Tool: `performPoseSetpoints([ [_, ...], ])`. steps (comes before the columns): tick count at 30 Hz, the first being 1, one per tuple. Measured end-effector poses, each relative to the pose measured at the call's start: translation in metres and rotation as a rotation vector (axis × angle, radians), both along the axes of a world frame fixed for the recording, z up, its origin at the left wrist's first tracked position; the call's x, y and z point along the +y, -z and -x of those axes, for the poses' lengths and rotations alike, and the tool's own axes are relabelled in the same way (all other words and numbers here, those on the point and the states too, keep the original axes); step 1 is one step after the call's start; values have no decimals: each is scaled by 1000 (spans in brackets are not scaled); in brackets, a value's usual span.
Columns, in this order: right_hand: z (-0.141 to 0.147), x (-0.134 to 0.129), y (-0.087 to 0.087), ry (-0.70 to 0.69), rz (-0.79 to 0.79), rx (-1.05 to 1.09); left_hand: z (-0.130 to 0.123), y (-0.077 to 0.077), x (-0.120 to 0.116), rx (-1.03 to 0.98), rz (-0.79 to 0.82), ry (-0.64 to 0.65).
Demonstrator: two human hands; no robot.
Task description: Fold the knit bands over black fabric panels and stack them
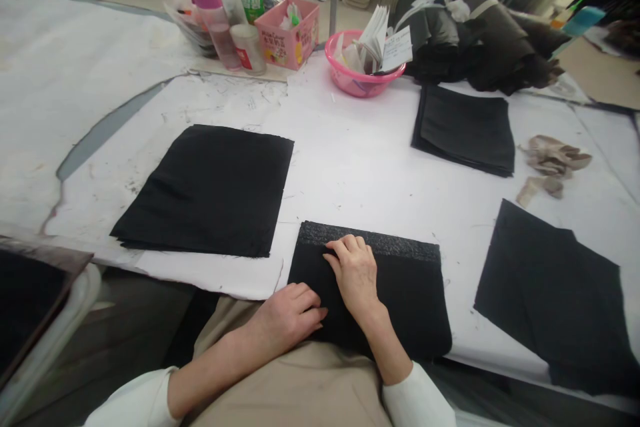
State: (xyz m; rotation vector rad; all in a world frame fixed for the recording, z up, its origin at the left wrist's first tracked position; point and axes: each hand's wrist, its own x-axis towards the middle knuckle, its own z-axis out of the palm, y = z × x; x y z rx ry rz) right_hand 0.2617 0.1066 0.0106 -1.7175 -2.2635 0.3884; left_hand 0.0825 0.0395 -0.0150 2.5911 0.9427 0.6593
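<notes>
Directly before me lies a black fabric piece (400, 300) with a speckled grey strip (400, 247) along its far edge. My right hand (354, 273) rests on it with curled fingers, thumb and forefinger pinched together at the strip's lower edge. At the near left edge of the same fabric is my left hand (295, 313), its fingers bent and closed against the cloth; the contact under its fingertips is partly hidden. A stack of black fabric panels (215, 193) lies to the left. Another black panel (555, 293) lies to the right, its corner over the table's front edge.
A smaller stack of black panels (465, 130) and a beige cloth strip (555, 160) lie far right on the white-covered table (360, 180). Behind stand a pink bowl (365, 85) with papers, a pink box (290, 37), bottles and dark bundles (480, 33).
</notes>
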Motion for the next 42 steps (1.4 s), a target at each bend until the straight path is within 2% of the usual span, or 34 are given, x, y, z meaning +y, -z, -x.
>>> performPoseSetpoints([
  [5,-1,2,-1,-14,9,40,2,-17,20,156,105,7],
  [9,-2,1,3,-52,-41,76,5,-25,48,187,116,-157],
  [12,-4,0,6,-85,-88,126,6,-24,66,191,117,-273],
  [14,-5,0,8,-107,-111,162,5,-23,75,218,109,-306],
  [23,-7,0,14,-148,-115,243,4,-37,92,292,136,-246],
  [27,-9,1,15,-118,-129,247,10,-35,96,272,102,-215],
  [34,-30,8,11,-121,-147,107,16,-28,103,188,181,-180],
  [42,-47,21,4,-225,-109,106,16,-26,103,164,193,-162],
])
